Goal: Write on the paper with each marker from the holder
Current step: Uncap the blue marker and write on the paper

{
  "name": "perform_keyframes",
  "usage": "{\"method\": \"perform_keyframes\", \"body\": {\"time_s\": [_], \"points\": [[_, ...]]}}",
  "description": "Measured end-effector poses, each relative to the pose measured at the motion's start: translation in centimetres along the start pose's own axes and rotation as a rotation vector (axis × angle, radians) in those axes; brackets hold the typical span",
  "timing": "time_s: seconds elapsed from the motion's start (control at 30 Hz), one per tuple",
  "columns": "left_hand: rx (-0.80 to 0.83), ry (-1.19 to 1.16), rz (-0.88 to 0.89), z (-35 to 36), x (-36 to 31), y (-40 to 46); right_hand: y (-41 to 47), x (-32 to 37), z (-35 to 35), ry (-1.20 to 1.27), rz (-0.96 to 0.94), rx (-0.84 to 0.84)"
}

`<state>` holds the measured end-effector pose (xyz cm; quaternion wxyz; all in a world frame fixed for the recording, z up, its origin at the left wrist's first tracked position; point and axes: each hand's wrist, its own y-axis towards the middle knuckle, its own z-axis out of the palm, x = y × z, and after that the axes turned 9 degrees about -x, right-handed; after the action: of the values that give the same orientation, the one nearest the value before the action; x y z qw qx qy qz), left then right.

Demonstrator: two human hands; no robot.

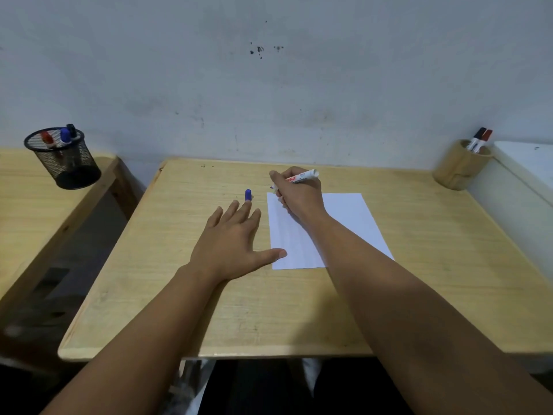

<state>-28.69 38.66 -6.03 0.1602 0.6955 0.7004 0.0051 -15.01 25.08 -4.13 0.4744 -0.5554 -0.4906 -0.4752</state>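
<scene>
A white sheet of paper [350, 220] lies on the wooden table [179, 295]. My right hand [299, 196] grips an uncapped white marker [303, 176], its tip at the paper's far left corner. A blue cap [248, 195] stands on the table just past my left fingertips. My left hand [233, 238] rests flat with fingers spread, its thumb touching the paper's left edge. A black mesh holder [64, 158] at the far left holds red, blue and black markers. A wooden holder [459, 166] at the far right holds a black and a red marker.
The mesh holder stands on a separate wooden table [27, 190] to the left, with a gap between the tables. A white box-like surface [526, 163] sits at the right edge. A grey wall [269, 85] runs behind both tables.
</scene>
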Motion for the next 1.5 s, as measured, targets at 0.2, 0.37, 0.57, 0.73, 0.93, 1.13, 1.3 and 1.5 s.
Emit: {"method": "perform_keyframes", "body": {"time_s": [0.2,0.37,0.57,0.73,0.93,1.13,1.3,1.5], "points": [[0.001,-0.002,0.000,0.0,0.0,0.1,-0.4,-1.1,0.3,-0.045,-0.045,-0.061],[0.045,0.005,-0.001,-0.3,-0.2,0.1,-0.5,-0.9,0.3,-0.054,-0.055,-0.047],[0.079,0.011,-0.005,-0.5,-0.3,0.2,-0.3,-1.2,0.3,-0.097,-0.079,-0.051],[0.077,0.007,-0.007,-0.5,-0.3,0.2,-0.3,-1.4,0.4,-0.122,-0.096,-0.055],[0.070,-0.006,-0.008,-0.6,-0.3,0.1,-0.3,-1.3,0.5,-0.170,-0.119,-0.053],[0.063,-0.004,-0.009,-0.5,-0.3,0.2,-0.1,-1.3,0.6,-0.206,-0.143,-0.040],[0.057,-0.003,-0.010,-0.5,-0.3,0.3,0.0,-1.0,0.5,-0.207,-0.115,-0.018],[0.031,-0.022,0.017,-1.7,-0.9,0.4,0.2,0.6,-0.3,0.045,-0.006,0.005]]}}
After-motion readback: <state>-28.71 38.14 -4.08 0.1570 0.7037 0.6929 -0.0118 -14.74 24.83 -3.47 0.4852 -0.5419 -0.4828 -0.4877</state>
